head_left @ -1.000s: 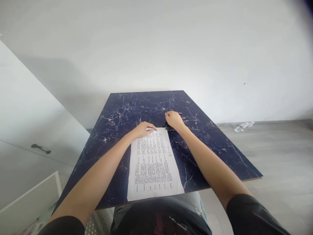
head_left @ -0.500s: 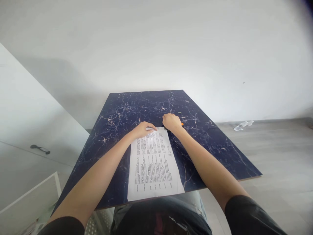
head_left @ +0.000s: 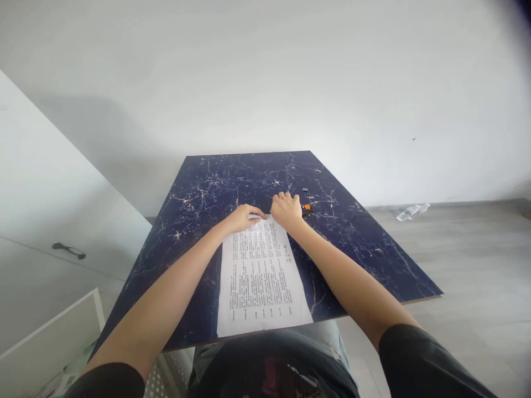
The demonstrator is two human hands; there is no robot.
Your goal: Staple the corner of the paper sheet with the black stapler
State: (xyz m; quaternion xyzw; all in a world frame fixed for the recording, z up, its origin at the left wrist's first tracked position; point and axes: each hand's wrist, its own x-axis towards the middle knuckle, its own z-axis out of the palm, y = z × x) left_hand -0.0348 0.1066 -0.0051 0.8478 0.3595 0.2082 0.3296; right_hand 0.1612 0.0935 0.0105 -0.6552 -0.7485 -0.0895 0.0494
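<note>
Printed sheets of paper (head_left: 259, 282) lie lengthwise on the dark blue marbled table, reaching its near edge. At their far edge, my left hand (head_left: 244, 218) pinches the paper, thumb and fingers bent over it. My right hand (head_left: 287, 210) is closed over the far right corner of the paper, close beside the left hand. From under its right side sticks out the end of a black-and-orange stapler (head_left: 306, 209); the hand hides most of it, including where it meets the paper. Whether there is more than one sheet is hard to tell.
A small grey piece (head_left: 305, 189) lies on the table (head_left: 215, 174) beyond my right hand. A clear plastic bottle (head_left: 412, 211) rests on the floor by the wall. To the left is a white cabinet with a dark handle (head_left: 68, 250).
My right hand has shifted slightly left, onto the paper's corner, and more of the stapler's orange-and-black end shows. The left hand stays at the far edge of the paper.
</note>
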